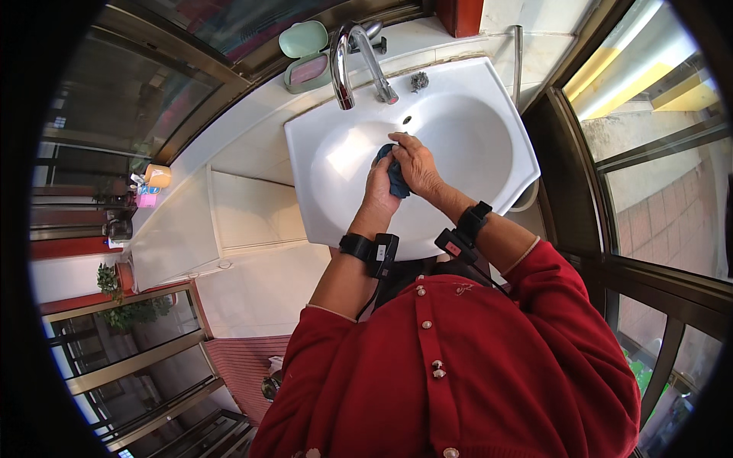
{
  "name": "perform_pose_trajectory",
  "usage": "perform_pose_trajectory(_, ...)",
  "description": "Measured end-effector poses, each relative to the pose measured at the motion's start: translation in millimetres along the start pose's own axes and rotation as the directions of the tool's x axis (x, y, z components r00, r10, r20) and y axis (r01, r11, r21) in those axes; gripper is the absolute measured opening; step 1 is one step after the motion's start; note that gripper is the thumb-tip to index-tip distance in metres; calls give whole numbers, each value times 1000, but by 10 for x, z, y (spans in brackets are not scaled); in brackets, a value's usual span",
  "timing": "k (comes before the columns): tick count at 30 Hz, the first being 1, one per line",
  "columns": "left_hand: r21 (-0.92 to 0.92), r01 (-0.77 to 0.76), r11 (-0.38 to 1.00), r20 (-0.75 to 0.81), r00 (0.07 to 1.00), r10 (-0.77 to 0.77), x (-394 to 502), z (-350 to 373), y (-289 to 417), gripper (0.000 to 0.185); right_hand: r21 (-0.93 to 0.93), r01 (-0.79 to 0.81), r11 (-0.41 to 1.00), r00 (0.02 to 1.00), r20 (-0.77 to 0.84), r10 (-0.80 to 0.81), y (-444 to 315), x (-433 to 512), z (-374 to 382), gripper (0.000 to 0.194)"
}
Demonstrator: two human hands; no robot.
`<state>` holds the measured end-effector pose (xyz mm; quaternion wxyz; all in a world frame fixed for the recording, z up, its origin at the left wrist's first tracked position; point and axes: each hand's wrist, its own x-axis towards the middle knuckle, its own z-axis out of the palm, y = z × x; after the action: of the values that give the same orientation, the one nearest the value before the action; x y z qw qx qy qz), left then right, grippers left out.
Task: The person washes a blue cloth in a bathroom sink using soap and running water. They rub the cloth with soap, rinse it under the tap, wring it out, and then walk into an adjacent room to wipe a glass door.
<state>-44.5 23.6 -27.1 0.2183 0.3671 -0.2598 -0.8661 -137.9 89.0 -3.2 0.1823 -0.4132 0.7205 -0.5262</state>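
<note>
Over the white ceramic washbasin (pixel 481 131), both my hands press together around a bunched dark blue cloth (pixel 399 182). My left hand (pixel 379 186) grips the cloth from the left, with its fingers pointing up toward the faucet. From the right, my right hand (pixel 418 163) wraps over the cloth's upper part. Some of the cloth shows between the palms and below them; the rest is hidden by the fingers. The curved chrome faucet (pixel 343 71) rises behind the hands at the basin's back edge. No water stream is visible from it.
A grey scouring pad (pixel 419 81) lies on the basin's back rim. An opened green soap box (pixel 306 71) with a pinkish bar stands on the ledge left of the faucet. A metal pipe (pixel 517 66) runs down at right, near a framed window (pixel 658 154). Potted plants (pixel 107 279) stand far left.
</note>
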Motion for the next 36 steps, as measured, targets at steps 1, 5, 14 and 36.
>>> perform_pose_trajectory(1, -109, 23, 994, 20, 1000, -21, 9, -14, 17, 28, 107, 113, 988, 993, -42, -109, -72, -162, 85, 31)
perform_pose_trajectory(5, -123, 10, 992, 121, 993, 5, 29, 7, 5, 33, -81, 219, 972, 974, -37, -223, -122, -172, 97, 31)
perform_pose_trajectory(14, -77, 13, 997, 119, 993, -4, -23, 112, 92, 31, -79, 128, 989, 990, -55, -133, -72, -115, 80, 36)
perform_pose_trajectory(36, 178, 26, 984, 121, 992, -48, -75, 151, 85, 33, 675, -625, 393, 761, 414, 499, 286, 293, -251, 48)
